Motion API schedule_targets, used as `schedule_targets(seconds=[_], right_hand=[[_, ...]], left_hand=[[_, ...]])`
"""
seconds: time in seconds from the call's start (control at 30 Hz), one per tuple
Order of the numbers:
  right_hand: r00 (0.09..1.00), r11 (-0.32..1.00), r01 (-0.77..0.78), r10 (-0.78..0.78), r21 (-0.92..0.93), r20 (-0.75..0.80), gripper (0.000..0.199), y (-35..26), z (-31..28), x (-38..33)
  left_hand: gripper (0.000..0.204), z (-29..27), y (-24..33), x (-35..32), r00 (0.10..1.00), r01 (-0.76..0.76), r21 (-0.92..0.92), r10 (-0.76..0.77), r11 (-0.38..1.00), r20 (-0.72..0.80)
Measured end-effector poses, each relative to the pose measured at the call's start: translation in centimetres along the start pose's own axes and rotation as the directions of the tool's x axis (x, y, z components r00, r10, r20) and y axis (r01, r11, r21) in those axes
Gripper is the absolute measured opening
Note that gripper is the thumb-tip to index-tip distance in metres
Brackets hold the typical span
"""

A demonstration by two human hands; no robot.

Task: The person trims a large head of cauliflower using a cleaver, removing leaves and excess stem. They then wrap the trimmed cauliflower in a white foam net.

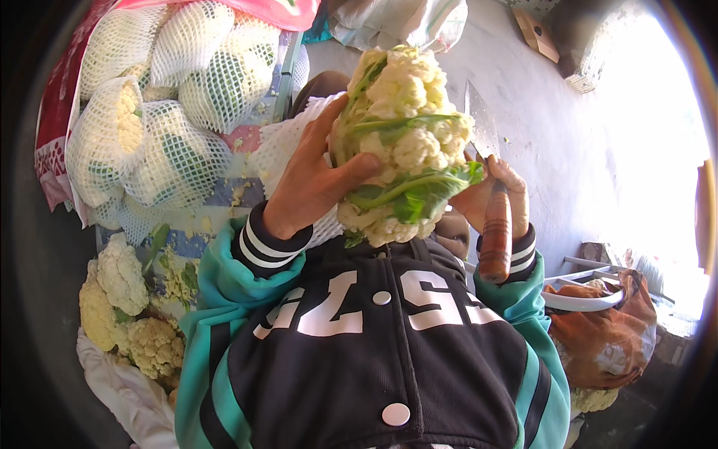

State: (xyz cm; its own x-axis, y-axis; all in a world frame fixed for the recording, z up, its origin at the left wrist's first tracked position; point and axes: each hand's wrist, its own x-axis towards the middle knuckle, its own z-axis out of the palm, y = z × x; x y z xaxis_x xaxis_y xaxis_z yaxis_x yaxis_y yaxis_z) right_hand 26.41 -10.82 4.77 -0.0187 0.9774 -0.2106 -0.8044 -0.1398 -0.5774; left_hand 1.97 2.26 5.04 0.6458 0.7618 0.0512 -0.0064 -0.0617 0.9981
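Jacket [374,359]: black with teal sleeves, white lettering and white snap buttons; it fills the lower middle of the view, with striped cuffs at both wrists.
Netted pile [161,97]: cauliflowers wrapped in white foam mesh, stacked at the upper left on a patterned cloth, well apart from the hands.
Concrete floor [538,127]: pale grey, stretching behind the raised hands toward bright glare at the right.
Orange bag [606,337]: crumpled, at the lower right, with a white curved handle just above it.
Bare cauliflowers [123,299]: several unwrapped heads lying at the lower left, beside a white cloth.
Held cauliflower [404,142]: a large cream head with green leaves and stalks across it, raised in front of the chest, at the centre of the view.
Left hand [314,179]: clasps the left side of the held cauliflower; the thumb presses across its front, the fingers [329,123] curl round its far side.
Foam net [288,153]: a loose piece of white mesh behind the left hand and wrist.
Right hand [497,198]: at the right edge of the held cauliflower, fingers closed round a knife handle.
Knife [490,187]: brown wooden handle pointing down toward the jacket, steel blade standing upright just beside the cauliflower's right side.
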Motion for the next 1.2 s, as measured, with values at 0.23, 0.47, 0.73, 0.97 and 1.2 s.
schedule_targets(seconds=[0.23,0.47,0.73,0.97,1.2], right_hand=[[0.957,0.981,0.072,-0.018,0.178,-0.291,0.018,-1.4,-1.1,-1.7],[0.968,0.976,0.058,-0.003,0.211,-0.252,0.022,-0.9,-2.4,-0.5],[0.986,0.958,0.003,0.045,0.285,-0.161,0.028,-1.1,-3.4,0.4],[0.973,0.986,0.076,-0.041,0.148,-0.226,0.035,-0.9,-3.5,0.1],[0.820,0.958,0.171,-0.269,-0.232,-0.506,0.016,-2.0,-3.6,-1.9]], left_hand=[[0.092,2.0,0.3,0.6,0.999,0.037,0.077,-0.038,0.996,0.012],[0.085,2.6,-0.3,1.7,1.000,0.024,0.240,-0.021,0.971,-0.016],[0.071,1.2,4.6,3.3,0.860,-0.427,0.691,0.498,0.583,0.112],[0.064,6.3,4.2,3.5,0.849,-0.522,0.572,0.454,0.633,0.272],[0.048,5.7,3.6,3.8,0.786,-0.612,0.546,0.512,0.572,0.345]])
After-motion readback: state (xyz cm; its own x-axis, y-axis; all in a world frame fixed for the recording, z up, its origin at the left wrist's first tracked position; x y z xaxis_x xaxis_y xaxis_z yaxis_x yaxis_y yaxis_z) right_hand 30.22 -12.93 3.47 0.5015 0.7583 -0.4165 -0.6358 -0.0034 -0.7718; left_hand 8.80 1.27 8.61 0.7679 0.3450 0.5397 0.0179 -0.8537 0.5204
